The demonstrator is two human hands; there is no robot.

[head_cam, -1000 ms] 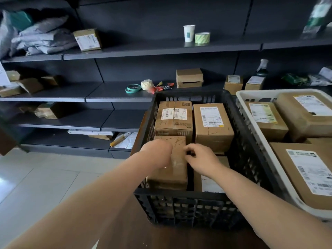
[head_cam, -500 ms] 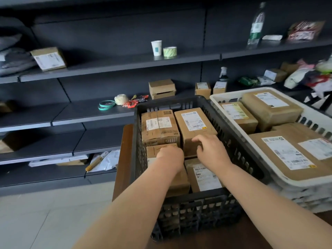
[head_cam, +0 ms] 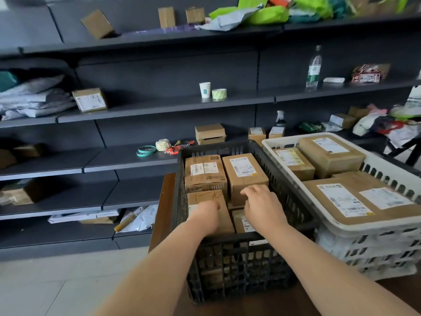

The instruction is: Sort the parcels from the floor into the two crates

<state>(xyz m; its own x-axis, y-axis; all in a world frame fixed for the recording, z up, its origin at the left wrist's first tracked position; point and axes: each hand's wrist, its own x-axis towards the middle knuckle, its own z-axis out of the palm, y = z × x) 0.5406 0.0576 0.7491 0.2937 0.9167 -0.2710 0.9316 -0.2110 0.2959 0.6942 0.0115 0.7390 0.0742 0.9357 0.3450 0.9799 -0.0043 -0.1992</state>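
Note:
A black crate (head_cam: 239, 238) on a wooden table holds several brown cardboard parcels. My left hand (head_cam: 206, 214) lies curled over the near-left parcel (head_cam: 210, 197), which has handwriting on top. My right hand (head_cam: 262, 207) hovers over the near-right parcel (head_cam: 241, 221), fingers apart, fingertips touching the near edge of the labelled back-right parcel (head_cam: 245, 173). Another taped parcel (head_cam: 205, 173) fills the back-left corner. Beside it on the right, a white crate (head_cam: 355, 229) is packed with larger labelled parcels (head_cam: 355, 201).
Dark grey shelves (head_cam: 136, 103) run along the wall behind, carrying small boxes, grey mail bags, a paper cup, tape rolls and a water bottle (head_cam: 314, 69). The wooden table edge (head_cam: 160, 206) shows left of the black crate. Pale tiled floor (head_cam: 57, 283) lies lower left.
My right hand has shifted from the seam between the near parcels to the edge of the back-right parcel. My left hand stays on the handwritten parcel. The view has tilted up.

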